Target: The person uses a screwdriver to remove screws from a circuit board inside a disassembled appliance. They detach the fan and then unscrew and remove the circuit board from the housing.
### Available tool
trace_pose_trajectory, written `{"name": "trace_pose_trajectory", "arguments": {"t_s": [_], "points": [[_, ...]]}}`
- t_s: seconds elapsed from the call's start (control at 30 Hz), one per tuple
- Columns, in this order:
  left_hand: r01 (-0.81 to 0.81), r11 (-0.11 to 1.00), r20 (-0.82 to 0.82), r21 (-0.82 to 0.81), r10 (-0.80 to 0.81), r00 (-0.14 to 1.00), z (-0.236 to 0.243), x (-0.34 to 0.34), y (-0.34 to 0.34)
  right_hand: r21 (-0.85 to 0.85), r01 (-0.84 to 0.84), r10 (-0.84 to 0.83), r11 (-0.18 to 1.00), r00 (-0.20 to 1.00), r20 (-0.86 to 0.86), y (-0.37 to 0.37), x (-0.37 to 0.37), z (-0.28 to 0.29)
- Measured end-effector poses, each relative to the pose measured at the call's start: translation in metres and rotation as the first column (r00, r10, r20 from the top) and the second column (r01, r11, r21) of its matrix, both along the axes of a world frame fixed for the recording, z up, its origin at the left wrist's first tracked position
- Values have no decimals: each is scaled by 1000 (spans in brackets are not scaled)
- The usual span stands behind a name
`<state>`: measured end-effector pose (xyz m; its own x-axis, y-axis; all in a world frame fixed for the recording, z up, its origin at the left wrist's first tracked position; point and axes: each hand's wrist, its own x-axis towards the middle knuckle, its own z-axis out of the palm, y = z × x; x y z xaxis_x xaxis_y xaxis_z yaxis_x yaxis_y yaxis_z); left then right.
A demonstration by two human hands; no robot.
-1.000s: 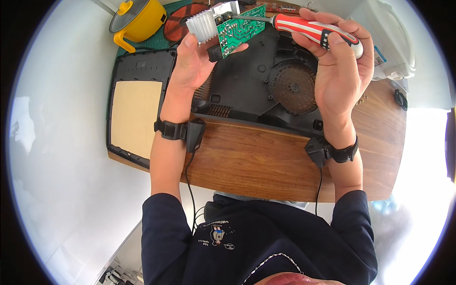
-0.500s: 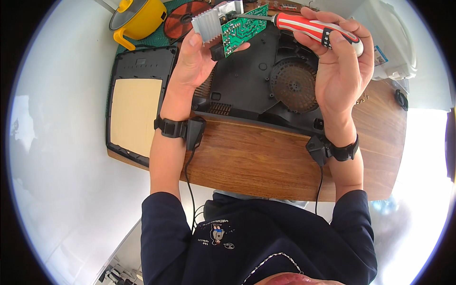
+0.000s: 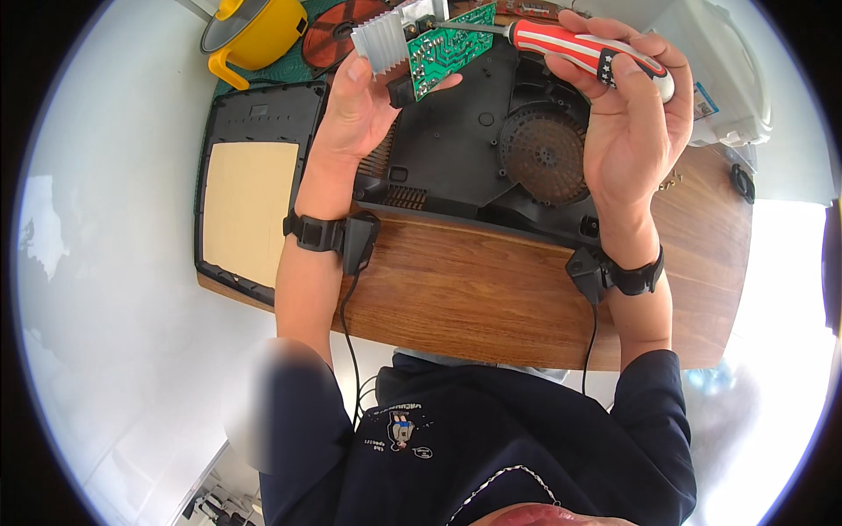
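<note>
My left hand (image 3: 355, 114) grips a green circuit board (image 3: 452, 48) with a finned silver heat sink (image 3: 377, 44), holding it raised above a black plastic housing (image 3: 438, 162). Closed round a red, white and dark screwdriver (image 3: 566, 44) is my right hand (image 3: 636, 131). The screwdriver's shaft lies horizontally, its tip at small black components beside the heat sink; whether it sits in a screw is too small to tell. The housing beneath has a round vent grille (image 3: 542, 156), partly behind my right hand.
A wooden table (image 3: 465, 289) carries a black frame with a beige panel (image 3: 246, 202) at left, a yellow pot (image 3: 254, 48) and red coil (image 3: 329, 26) at back left. At right are a white appliance (image 3: 728, 61), small brass-coloured pieces (image 3: 671, 180) and a black object (image 3: 742, 182).
The board and heat sink have shifted slightly right and up in the picture since a second ago, and the screwdriver with my right hand has moved a little. Both grips look the same.
</note>
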<state>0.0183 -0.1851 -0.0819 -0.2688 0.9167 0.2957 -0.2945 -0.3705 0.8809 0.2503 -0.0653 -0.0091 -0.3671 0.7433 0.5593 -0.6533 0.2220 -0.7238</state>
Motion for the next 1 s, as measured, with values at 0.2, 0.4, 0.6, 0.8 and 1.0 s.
{"name": "trace_pose_trajectory", "arguments": {"t_s": [0.2,0.4,0.6,0.8,1.0], "points": [[12,1000,147,14,-14,989,7,9,-2,-63,-57,51,996,994,-96,-11,-4,10],[-40,999,9,2,40,999,2,5,0,-155,-35,23,987,997,-80,-5,-7,3],[-157,987,-166,41,161,973,6,14,5,-146,-98,77,984,987,-143,-5,-10,-6],[-254,967,-182,-7,248,951,-3,11,7,-33,-58,57,998,998,-31,-22,-14,-4],[-330,943,-132,-50,321,938,-1,12,8,487,211,-372,847,891,260,-8,-4,-7]]}}
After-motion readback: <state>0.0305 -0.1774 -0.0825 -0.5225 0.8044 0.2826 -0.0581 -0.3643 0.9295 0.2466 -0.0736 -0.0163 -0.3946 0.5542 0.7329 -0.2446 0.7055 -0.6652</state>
